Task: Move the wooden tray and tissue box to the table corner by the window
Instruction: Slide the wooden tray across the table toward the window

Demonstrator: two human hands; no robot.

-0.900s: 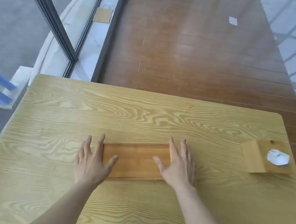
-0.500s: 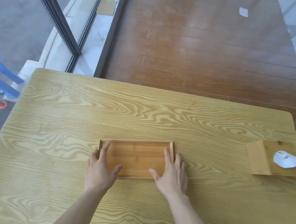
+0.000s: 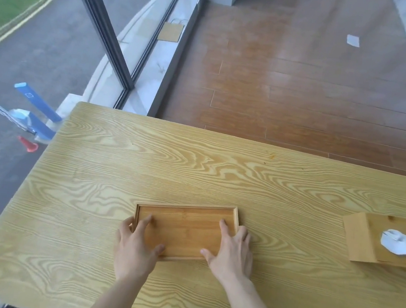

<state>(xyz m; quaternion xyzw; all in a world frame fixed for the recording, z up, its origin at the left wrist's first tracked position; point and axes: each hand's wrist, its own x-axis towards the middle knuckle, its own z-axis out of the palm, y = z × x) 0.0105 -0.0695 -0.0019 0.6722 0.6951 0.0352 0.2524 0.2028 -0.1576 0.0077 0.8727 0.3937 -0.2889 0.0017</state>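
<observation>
wooden tray (image 3: 184, 229) flat mid-table (image 3: 220, 171), left hand (image 3: 136, 247) and right hand (image 3: 232, 254) gripping its short ends, fingers (image 3: 224, 227) curled over the rims (thumbs on the near edge); tissue box (image 3: 379, 239) well apart at the table's right edge, window (image 3: 58, 31) beyond the far-left corner

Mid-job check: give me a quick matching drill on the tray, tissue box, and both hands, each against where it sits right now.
Things:
1. wooden tray
2. tissue box
3. left hand
4. right hand

Places:
A. near the table's right edge, white tissue poking out of the top
B. on the tray's right end, fingers over its rim
C. middle of the table, between both hands
D. on the tray's left end, thumb at its near edge

Pairs: 1-C, 2-A, 3-D, 4-B
</observation>
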